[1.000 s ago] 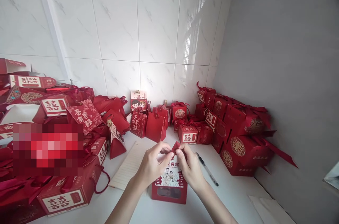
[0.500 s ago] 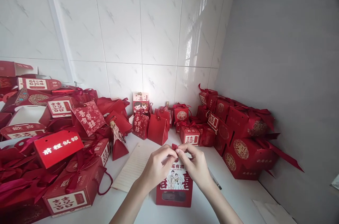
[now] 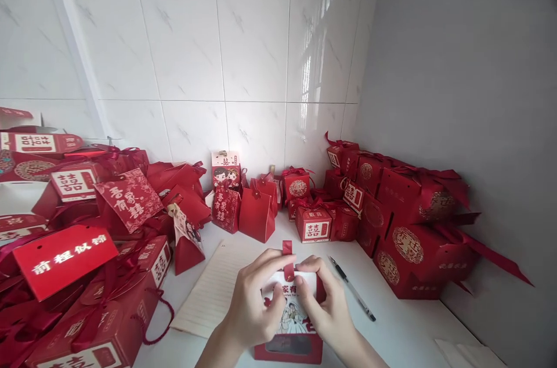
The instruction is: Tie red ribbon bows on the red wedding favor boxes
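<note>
A red and white wedding favor box (image 3: 290, 321) stands upright in front of me, with a printed couple on its front and a dark window near its base. From its top rises a red ribbon loop (image 3: 288, 249). My left hand (image 3: 256, 298) wraps the box's upper left side, thumb across the front and fingers along the top edge. On the upper right side, my right hand (image 3: 324, 298) grips the box, its thumb on the front beside the ribbon. The far side of the box, with some fingertips, is hidden.
A lined notebook (image 3: 209, 284) lies left of the box, and a pen (image 3: 352, 288) to the right. Red boxes (image 3: 108, 316) are heaped at left. More boxes (image 3: 411, 263) are stacked against the grey wall, and smaller bags (image 3: 256, 211) line the back.
My fingers have moved from pinching the ribbon at the top down to the box's upper sides. The ribbon loop now stands up free. The camera view has shifted slightly.
</note>
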`<state>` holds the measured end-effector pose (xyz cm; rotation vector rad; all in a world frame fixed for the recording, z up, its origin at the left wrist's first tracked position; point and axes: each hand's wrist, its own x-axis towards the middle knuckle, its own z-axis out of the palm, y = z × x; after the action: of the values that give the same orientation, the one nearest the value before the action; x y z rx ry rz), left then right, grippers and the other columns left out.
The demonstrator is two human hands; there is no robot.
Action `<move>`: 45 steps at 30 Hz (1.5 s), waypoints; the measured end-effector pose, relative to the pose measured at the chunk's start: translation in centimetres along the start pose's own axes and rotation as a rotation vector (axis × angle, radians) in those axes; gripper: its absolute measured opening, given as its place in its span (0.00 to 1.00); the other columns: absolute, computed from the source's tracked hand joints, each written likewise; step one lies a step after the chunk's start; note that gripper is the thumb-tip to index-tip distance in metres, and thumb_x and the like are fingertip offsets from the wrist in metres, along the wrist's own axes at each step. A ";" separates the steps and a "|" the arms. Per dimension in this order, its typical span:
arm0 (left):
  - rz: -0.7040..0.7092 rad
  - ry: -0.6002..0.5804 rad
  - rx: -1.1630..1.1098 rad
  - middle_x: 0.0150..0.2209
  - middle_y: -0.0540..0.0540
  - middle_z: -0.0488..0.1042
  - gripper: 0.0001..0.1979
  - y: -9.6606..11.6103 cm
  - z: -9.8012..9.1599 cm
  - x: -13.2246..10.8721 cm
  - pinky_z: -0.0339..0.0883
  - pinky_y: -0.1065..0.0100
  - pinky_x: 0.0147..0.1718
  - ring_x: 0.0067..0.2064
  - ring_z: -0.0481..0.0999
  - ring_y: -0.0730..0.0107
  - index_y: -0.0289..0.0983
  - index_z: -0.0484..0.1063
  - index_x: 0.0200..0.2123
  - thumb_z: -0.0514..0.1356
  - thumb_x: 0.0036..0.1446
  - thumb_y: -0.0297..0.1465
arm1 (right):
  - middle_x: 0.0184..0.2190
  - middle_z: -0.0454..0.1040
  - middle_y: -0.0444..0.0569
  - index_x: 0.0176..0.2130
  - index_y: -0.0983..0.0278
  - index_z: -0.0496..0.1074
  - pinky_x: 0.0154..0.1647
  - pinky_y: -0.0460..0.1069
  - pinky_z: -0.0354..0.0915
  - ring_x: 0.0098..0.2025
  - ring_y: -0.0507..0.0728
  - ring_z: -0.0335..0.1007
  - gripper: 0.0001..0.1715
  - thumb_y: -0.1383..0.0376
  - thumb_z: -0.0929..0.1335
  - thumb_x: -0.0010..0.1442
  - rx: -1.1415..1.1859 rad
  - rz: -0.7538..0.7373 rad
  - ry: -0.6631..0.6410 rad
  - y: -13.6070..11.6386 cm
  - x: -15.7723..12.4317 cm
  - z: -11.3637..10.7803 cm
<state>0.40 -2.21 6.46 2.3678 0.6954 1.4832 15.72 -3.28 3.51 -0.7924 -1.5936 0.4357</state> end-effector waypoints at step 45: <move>-0.069 -0.023 -0.010 0.39 0.45 0.72 0.20 0.7 0.3 -0.4 0.70 0.70 0.37 0.37 0.74 0.70 0.38 0.68 0.49 0.52 0.53 0.22 | 0.27 0.71 0.43 0.34 0.61 0.68 0.23 0.43 0.64 0.24 0.51 0.66 0.08 0.60 0.63 0.60 -0.093 0.116 -0.053 -0.9 -0.1 -0.9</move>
<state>0.68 -2.97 6.35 2.3257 0.7536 1.4256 16.33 -4.12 4.21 -0.9544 -1.6320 0.4713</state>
